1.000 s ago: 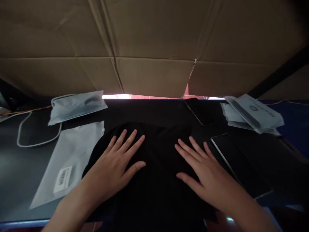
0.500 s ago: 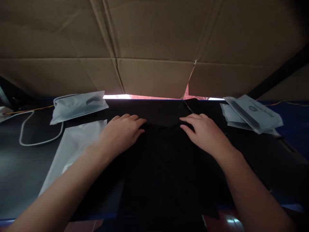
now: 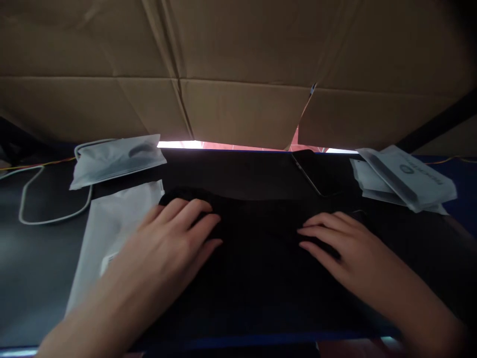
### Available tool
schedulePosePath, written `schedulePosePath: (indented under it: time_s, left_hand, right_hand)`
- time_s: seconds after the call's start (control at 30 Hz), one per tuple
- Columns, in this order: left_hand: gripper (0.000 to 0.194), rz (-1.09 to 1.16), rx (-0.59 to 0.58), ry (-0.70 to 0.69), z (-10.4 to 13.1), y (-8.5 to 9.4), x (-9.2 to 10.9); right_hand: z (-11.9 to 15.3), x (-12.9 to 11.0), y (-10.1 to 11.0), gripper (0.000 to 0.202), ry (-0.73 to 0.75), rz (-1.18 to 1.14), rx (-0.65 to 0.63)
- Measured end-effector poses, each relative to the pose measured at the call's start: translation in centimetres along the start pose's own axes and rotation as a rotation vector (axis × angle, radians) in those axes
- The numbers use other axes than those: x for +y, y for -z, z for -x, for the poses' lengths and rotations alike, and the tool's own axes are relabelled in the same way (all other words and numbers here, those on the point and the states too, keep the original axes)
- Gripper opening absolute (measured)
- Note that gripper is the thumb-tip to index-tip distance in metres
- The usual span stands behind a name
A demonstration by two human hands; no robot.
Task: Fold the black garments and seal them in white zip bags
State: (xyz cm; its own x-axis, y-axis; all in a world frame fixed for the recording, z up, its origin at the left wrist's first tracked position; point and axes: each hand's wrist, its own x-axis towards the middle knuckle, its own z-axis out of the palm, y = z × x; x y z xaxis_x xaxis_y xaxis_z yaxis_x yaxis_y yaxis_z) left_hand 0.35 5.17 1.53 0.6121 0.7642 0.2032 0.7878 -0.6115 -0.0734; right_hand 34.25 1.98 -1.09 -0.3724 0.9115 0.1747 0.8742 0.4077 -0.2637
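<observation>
A black cloth (image 3: 257, 243), hard to tell from the dark table, lies in front of me, perhaps a garment. My left hand (image 3: 182, 233) rests on its left part, fingers bent and spread, thumb apart from the index finger. On the cloth's right side lies my right hand (image 3: 335, 238), thumb and fingers apart and tips touching the fabric. Under my left forearm is a frosted plastic bag (image 3: 122, 209) with a white label. A black phone (image 3: 316, 171) lies beyond my right hand.
Cardboard (image 3: 238, 44) hangs behind the black tabletop (image 3: 223, 171). Another frosted bag (image 3: 119, 159) sits at the back left beside a white cable (image 3: 55, 220). Several printed frosted bags (image 3: 413, 179) are stacked at the back right.
Both hands have come nearer to me and slightly apart. The cloth's far edge has come nearer too, and the part hanging over the front edge no longer shows. More of the phone is uncovered.
</observation>
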Motion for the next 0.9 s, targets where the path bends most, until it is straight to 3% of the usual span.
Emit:
schedulePosePath:
  time_s: [0.1, 0.2, 0.27, 0.37, 0.47, 0.57, 0.67, 0.77, 0.83, 0.9]
  left_hand:
    - [0.05, 0.084, 0.122, -0.034, 1.4, -1.1, 2.7]
    - [0.089, 0.144, 0.047, -0.114, 2.4, -2.0, 4.5]
    - [0.104, 0.178, -0.035, -0.161, 3.2, -2.5, 4.5]
    - [0.085, 0.241, -0.113, -0.224, 4.6, -2.9, 3.3]
    - [0.051, 0.305, -0.09, -0.255, 5.6, -2.8, 1.7]
    - [0.035, 0.394, -0.074, -0.203, 5.6, -2.2, 0.8]
    - [0.026, 0.482, -0.054, -0.074, 4.8, -1.2, 0.5]
    - [0.02, 0.433, 0.053, 0.048, 3.2, -0.2, 0.7]
    - [0.027, 0.29, 0.126, 0.088, 1.8, 0.0, 1.2]
    - [0.041, 0.148, 0.184, 0.083, 0.4, -0.4, 2.1]
  right_hand:
    - [1.3, -1.9, -1.5, 0.034, 0.007, 0.018, 0.104]
    - [2.0, -3.2, -2.3, 0.052, 0.078, 0.007, -0.008]
    - [3.1, -3.2, -2.2, 0.061, 0.095, 0.001, -0.089]
    - [5.9, -1.9, -1.7, 0.057, 0.07, -0.014, -0.12]
    - [8.4, -0.3, -1.9, 0.044, 0.004, -0.047, -0.152]
    - [9.0, 0.3, -2.3, 0.024, -0.067, -0.131, -0.096]
    - [7.9, -0.1, -2.2, 0.018, -0.144, -0.229, 0.04]
    - [5.6, -1.2, -1.5, 0.021, -0.272, -0.24, 0.2]
    - [3.9, -2.3, -1.3, 0.026, -0.318, -0.16, 0.313]
    - [2.3, -3.6, -1.5, 0.029, -0.27, -0.048, 0.44]
